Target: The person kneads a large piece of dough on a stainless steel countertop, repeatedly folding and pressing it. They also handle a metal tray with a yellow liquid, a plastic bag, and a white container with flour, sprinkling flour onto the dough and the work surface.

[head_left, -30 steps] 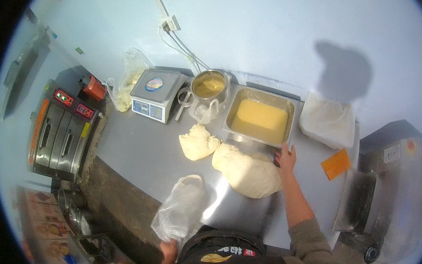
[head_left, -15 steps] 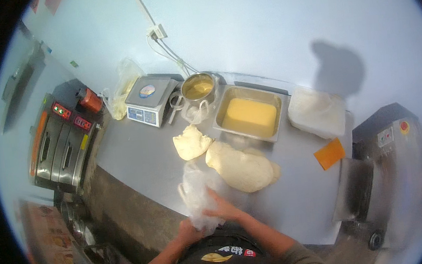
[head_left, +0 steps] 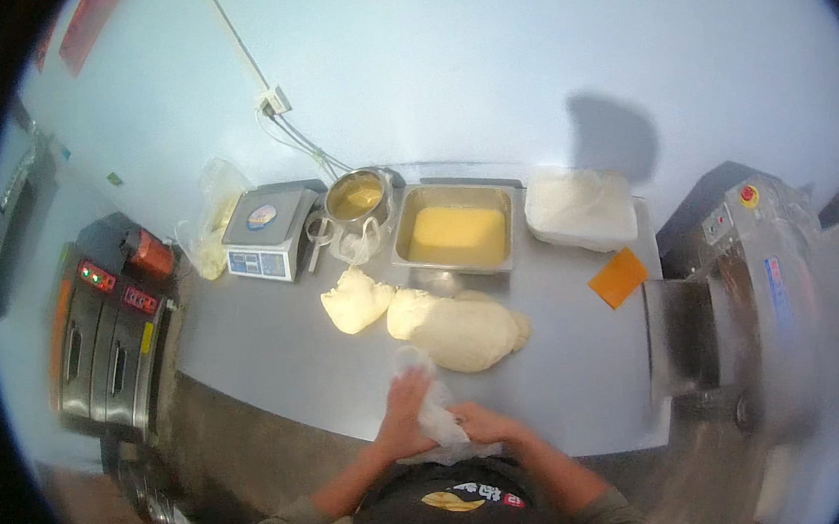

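Observation:
My left hand (head_left: 405, 413) and my right hand (head_left: 479, 428) are both closed on a crumpled clear plastic bag (head_left: 437, 417) in front of my apron, at the near edge of the steel table (head_left: 258, 356). Just beyond them lies a large pale dough mass (head_left: 461, 336), with a smaller dough piece (head_left: 355, 301) to its left. Behind the dough stands a steel pan (head_left: 452, 229) of yellow liquid. An orange scraper (head_left: 618, 277) lies to the right of the dough.
Along the wall stand a scale (head_left: 263, 231), a steel pot (head_left: 354, 200) of yellow contents, a bag (head_left: 216, 220) and a white lined container (head_left: 580, 213). A steel oven (head_left: 104, 359) is at the left, a steel machine (head_left: 783, 310) at the right.
My right hand has left the pan's edge and joined my left on the plastic bag, which is now bunched smaller between them. My left hand has risen toward the middle.

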A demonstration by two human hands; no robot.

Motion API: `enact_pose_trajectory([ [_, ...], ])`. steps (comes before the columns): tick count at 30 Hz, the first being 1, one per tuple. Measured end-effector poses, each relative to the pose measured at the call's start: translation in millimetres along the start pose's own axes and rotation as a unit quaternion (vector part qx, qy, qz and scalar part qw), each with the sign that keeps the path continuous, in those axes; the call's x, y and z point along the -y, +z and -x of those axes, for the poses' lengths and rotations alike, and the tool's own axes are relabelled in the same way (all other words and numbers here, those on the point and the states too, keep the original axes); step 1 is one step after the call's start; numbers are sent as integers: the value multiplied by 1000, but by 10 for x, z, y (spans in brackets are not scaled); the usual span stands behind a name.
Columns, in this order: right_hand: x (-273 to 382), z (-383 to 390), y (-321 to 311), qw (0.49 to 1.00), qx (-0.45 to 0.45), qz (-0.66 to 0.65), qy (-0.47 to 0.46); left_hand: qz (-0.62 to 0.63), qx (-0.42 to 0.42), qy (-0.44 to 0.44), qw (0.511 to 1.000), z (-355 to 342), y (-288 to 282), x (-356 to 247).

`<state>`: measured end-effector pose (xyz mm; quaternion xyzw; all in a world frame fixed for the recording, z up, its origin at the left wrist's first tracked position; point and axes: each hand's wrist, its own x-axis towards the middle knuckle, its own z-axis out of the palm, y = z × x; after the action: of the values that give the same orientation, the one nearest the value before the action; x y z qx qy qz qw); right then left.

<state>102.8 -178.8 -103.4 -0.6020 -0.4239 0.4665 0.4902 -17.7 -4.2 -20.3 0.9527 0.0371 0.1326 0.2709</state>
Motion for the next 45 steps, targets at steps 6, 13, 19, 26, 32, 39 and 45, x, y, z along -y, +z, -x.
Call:
enact_pose_trajectory([
  [6, 651, 106, 9, 959, -232, 146, 75, 296, 337, -176, 876, 72, 448, 471],
  [13, 1110, 231, 782, 870, -442, 209, -54, 475, 180, -106, 855, 409, 1220, 831],
  [19, 1008, 427, 1215, 858, -434, 267, -61, 817, 284, -68, 498, 383, 1494, 840],
  [26, 495, 797, 1022, 760, -645, 58, -53, 759, 323, -370, 426, 141, 730, -48],
  [32, 424, 1276, 643, 432, -690, -558, -164, 672, 427, -317, 516, 384, 574, -774],
  [39, 575, 1587, 1173, 618, -782, 77, 12, 544, 336, -449, 625, 326, 1223, -1814],
  [45, 636, 2665, 1150, 635, -695, 318, 109, 743, 385, -350, 421, 267, 2191, -2120],
])
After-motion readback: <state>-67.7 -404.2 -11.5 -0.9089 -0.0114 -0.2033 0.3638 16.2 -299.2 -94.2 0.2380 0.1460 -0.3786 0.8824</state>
